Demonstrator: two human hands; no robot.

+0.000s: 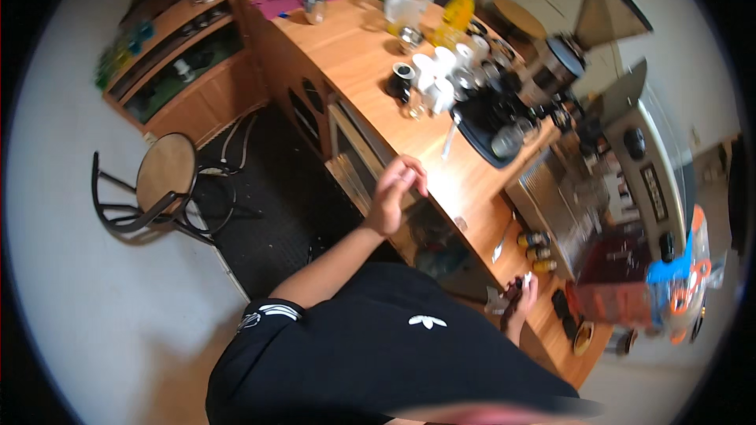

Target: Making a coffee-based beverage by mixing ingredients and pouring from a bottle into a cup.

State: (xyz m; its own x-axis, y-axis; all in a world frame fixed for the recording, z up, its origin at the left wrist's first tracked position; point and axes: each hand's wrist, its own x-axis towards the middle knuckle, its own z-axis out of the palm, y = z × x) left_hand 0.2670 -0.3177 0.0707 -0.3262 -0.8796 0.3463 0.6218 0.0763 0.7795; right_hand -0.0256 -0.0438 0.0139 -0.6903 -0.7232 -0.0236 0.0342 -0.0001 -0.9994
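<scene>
My left hand [394,196] is raised over the near edge of the wooden counter [366,71], fingers loosely curled, with nothing visible in it. Beyond it a spoon [451,137] lies by a black tray [481,136] that bears glassware. Lower right, my right hand [522,298] grips a small dark object with a white part [525,281], too blurred to name. Close by that hand are another spoon [499,248], several small jars with yellow contents [538,252] and a steel espresso machine [641,171].
White cups [437,74], a dark cup [402,79], plastic jugs [407,6], a yellow bottle [459,9] and a metal cup [315,9] crowd the counter. A coffee grinder [552,65] stands behind the tray. To the left are a chair [168,165] and a cabinet [207,71].
</scene>
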